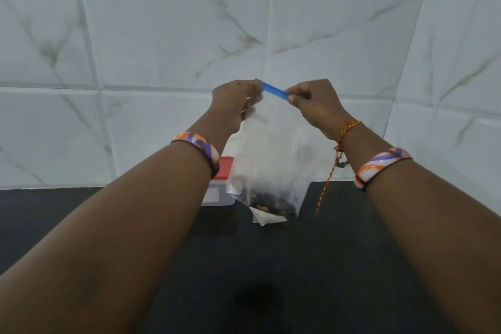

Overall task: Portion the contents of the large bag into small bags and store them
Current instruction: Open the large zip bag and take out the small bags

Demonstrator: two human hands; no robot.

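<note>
step: sealing zip bag [271, 160], held up above the tabletop [271, 266] | left hand [233, 102] pinches the blue strip [273, 91] at one end, right hand [314, 103] at the other | advice: I judge pressing along the whole strip is needed, with the dark contents [268, 202] kept low in the bag

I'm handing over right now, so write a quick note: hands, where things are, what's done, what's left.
Left hand and right hand each pinch an end of the blue zip strip of a clear bag, held up above the black counter.
Dark contents sit at the bag's bottom.
Red-lidded box stands behind it, by the wall.
Done: cannot tell.
Left: portioning and storing; no filled small bags visible.
</note>
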